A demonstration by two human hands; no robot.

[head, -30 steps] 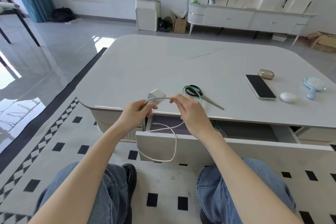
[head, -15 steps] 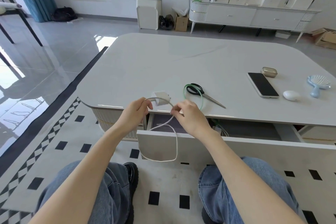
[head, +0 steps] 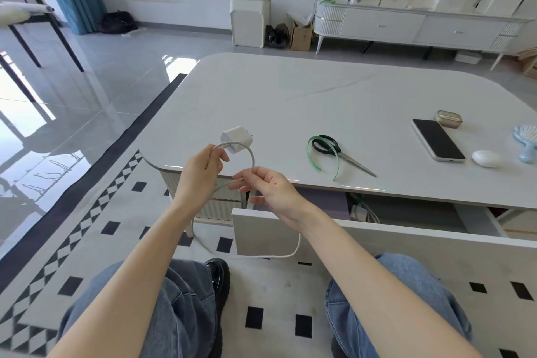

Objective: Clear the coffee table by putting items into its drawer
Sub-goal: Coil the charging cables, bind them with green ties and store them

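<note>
Both left hand [head: 200,176] and right hand [head: 274,193] pinch the arched cable [head: 252,157], charger [head: 235,138] prongs rightward.

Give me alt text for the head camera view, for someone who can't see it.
A person's hands hold a looped white charger cable by the open drawer of a coffee table: the left hand grips it near the plug, the right hand pinches the loop. Scissors, a green hairband, a phone and a blue brush lie on the table.
</note>
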